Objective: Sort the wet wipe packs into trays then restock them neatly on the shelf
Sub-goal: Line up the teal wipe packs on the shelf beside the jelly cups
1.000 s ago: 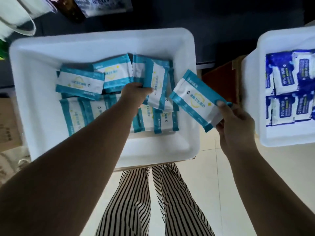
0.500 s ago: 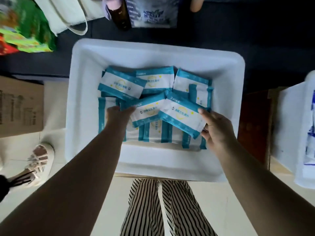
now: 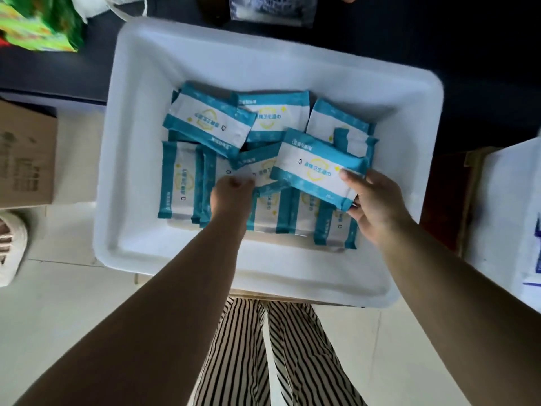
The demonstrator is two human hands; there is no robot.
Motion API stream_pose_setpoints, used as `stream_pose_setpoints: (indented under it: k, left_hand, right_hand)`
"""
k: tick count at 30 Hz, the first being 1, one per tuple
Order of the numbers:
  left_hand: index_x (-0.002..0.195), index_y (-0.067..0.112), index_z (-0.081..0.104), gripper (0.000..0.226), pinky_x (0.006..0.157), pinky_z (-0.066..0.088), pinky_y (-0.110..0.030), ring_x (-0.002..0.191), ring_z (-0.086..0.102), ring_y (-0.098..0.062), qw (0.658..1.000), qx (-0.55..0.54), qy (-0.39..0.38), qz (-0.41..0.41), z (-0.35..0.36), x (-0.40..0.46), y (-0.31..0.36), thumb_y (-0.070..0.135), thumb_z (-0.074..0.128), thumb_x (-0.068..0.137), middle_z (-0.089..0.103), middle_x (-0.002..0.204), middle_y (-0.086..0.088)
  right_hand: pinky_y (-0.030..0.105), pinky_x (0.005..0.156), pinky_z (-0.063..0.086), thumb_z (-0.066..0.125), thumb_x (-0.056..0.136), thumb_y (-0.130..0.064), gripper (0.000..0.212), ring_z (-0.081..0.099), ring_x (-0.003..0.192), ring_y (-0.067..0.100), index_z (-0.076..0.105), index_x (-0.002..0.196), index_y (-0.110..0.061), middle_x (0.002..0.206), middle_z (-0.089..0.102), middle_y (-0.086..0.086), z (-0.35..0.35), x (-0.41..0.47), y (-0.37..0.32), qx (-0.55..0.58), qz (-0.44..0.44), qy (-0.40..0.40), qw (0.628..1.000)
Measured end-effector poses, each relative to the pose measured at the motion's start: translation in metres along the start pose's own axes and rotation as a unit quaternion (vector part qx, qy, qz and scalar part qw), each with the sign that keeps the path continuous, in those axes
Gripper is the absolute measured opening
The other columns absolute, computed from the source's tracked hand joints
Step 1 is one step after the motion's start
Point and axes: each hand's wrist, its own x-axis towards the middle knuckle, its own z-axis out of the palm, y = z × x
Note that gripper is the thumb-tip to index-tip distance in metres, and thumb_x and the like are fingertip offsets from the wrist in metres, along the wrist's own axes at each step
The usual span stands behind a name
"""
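While the right hand (image 3: pixel 377 206) pinches a teal wet wipe pack (image 3: pixel 317 168) by its near corner, thumb on top, that pack lies atop the loose heap in the white tray (image 3: pixel 131 224). Dropped from one corner, it would likely land skewed and worsen the pile. Left of it, the left hand (image 3: pixel 231 197) presses curled fingers onto overlapping packs (image 3: pixel 181 180); whether it pinches one, I cannot tell. A cardboard box (image 3: pixel 26 153) stands beyond the tray's left wall.
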Motion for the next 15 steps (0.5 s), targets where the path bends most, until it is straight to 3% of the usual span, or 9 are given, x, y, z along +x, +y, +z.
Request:
stream_pose_setpoints:
  k: [2,4,8,10,13,15]
  left_hand:
    - [0.069,0.014,0.054,0.016,0.078,0.052,-0.038,0.082,0.062,-0.031,0.999,-0.045,-0.020,0.006,-0.020,-0.009,0.004,0.015,0.065,0.081,0.062,0.084,-0.015]
    - [0.080,0.012,0.055,0.014,0.086,0.052,-0.045,0.096,0.062,-0.033,0.995,-0.091,-0.041,-0.013,-0.036,-0.022,0.013,0.010,0.069,0.079,0.063,0.099,-0.017]
    - [0.121,0.004,0.053,0.037,0.075,0.052,-0.027,0.088,0.061,-0.019,0.987,-0.138,-0.077,-0.017,-0.056,-0.062,0.048,0.006,0.061,0.085,0.061,0.106,-0.013]
    - [0.129,-0.002,0.046,0.038,0.071,0.047,-0.022,0.078,0.056,-0.014,0.979,-0.182,-0.094,-0.026,-0.062,-0.080,0.062,0.004,0.051,0.091,0.061,0.108,-0.013]
    - [0.132,0.000,0.043,0.039,0.073,0.051,-0.021,0.103,0.055,-0.022,0.960,-0.256,-0.102,-0.051,-0.084,-0.115,0.087,0.010,0.048,0.095,0.052,0.131,-0.018]
    - [0.134,0.005,0.042,0.044,0.089,0.050,-0.028,0.116,0.052,-0.026,0.938,-0.318,-0.113,-0.078,-0.100,-0.138,0.112,0.014,0.054,0.093,0.050,0.133,-0.017]
  right_hand:
    - [0.042,0.086,0.052,0.061,0.087,-0.011,0.007,0.064,0.093,0.026,0.063,0.088,-0.017,0.091,0.068,0.004,-0.006,-0.015,-0.010,0.002,-0.003,-0.004,1.000]
    - [0.042,0.085,0.052,0.061,0.087,-0.010,0.007,0.064,0.093,0.026,0.064,0.089,-0.017,0.090,0.068,0.004,-0.013,-0.033,-0.023,0.009,-0.012,-0.002,1.000]
    - [0.037,0.078,0.050,0.060,0.087,-0.011,0.010,0.064,0.090,0.022,0.063,0.092,-0.020,0.094,0.068,0.004,-0.031,-0.074,-0.056,0.022,-0.042,-0.006,0.999]
    - [0.033,0.072,0.052,0.061,0.087,-0.011,0.010,0.064,0.088,0.020,0.063,0.094,-0.018,0.096,0.068,0.005,-0.039,-0.093,-0.069,0.033,-0.050,-0.008,0.998]
    - [0.027,0.064,0.053,0.061,0.087,-0.011,0.012,0.064,0.085,0.015,0.062,0.098,-0.015,0.095,0.068,0.003,-0.046,-0.123,-0.090,0.059,-0.051,-0.015,0.997]
    - [0.025,0.065,0.055,0.060,0.086,-0.010,0.009,0.067,0.079,0.012,0.063,0.093,-0.015,0.093,0.069,0.003,-0.052,-0.144,-0.106,0.096,-0.050,-0.032,0.994]
